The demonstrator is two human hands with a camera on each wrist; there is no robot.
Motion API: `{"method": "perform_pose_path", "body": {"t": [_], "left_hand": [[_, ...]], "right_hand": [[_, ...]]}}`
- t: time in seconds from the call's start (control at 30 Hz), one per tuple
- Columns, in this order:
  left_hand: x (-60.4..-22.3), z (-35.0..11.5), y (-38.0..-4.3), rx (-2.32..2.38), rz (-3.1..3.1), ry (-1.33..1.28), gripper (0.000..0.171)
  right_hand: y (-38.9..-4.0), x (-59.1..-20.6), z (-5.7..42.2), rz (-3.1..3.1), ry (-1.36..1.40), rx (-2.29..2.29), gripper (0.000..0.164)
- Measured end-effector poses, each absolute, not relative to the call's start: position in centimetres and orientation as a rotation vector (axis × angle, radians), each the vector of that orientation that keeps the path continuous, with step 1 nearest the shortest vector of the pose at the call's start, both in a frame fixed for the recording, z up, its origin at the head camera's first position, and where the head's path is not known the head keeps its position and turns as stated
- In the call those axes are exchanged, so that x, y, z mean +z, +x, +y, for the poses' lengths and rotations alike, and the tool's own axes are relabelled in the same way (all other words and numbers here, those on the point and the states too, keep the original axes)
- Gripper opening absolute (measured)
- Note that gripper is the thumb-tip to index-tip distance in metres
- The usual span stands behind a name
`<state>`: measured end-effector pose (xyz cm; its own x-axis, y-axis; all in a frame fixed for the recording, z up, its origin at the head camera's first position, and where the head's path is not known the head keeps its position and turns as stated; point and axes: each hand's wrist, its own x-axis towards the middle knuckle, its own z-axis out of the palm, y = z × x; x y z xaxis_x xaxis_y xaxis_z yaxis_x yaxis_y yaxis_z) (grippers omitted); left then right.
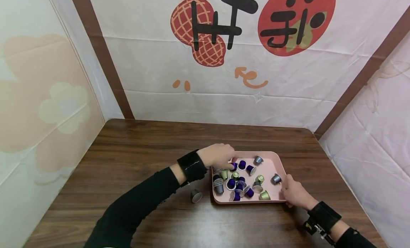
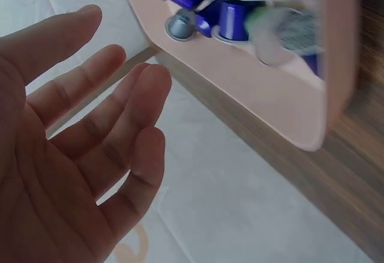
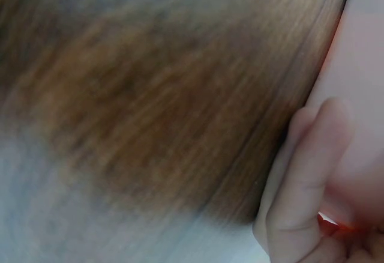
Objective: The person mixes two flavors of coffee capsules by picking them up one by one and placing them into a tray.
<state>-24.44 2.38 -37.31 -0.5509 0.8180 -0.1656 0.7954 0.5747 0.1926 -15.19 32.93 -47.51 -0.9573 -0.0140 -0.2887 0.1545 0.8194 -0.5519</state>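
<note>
A pink tray point(image 1: 270, 168) lies on the table, holding several coffee capsules: purple-blue ones point(image 1: 251, 169), green ones point(image 1: 264, 195) and grey ones point(image 1: 276, 179). My left hand point(image 1: 219, 155) hovers over the tray's far left corner. In the left wrist view its palm is bare and the fingers point(image 2: 135, 107) are loosely bent, apart from the tray's rim point(image 2: 264, 107). At the near right corner, my right hand point(image 1: 296, 193) grips the tray's edge; the right wrist view has its fingers point(image 3: 300, 185) against the pink wall.
One grey capsule point(image 1: 196, 196) lies on its side on the wooden table point(image 1: 153, 144), left of the tray and beside the left forearm. A printed white cloth point(image 1: 205, 102) hangs behind the table's far edge, with more cloth at both sides.
</note>
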Motion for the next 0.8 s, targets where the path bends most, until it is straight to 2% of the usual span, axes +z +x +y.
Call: {"method": "perform_pose_path", "body": {"t": [0.4, 0.8], "left_hand": [[-37.7, -4.3, -21.4, 0.102, 2.639, 1.248, 0.013], [-40.8, -9.0, -18.6, 0.200, 2.584, 1.138, 0.034]], "right_hand": [[-15.2, -47.2, 33.1, 2.714, 0.098, -0.871, 0.014], [-14.9, -47.4, 32.9, 2.713, 0.104, -0.874, 0.015]]}}
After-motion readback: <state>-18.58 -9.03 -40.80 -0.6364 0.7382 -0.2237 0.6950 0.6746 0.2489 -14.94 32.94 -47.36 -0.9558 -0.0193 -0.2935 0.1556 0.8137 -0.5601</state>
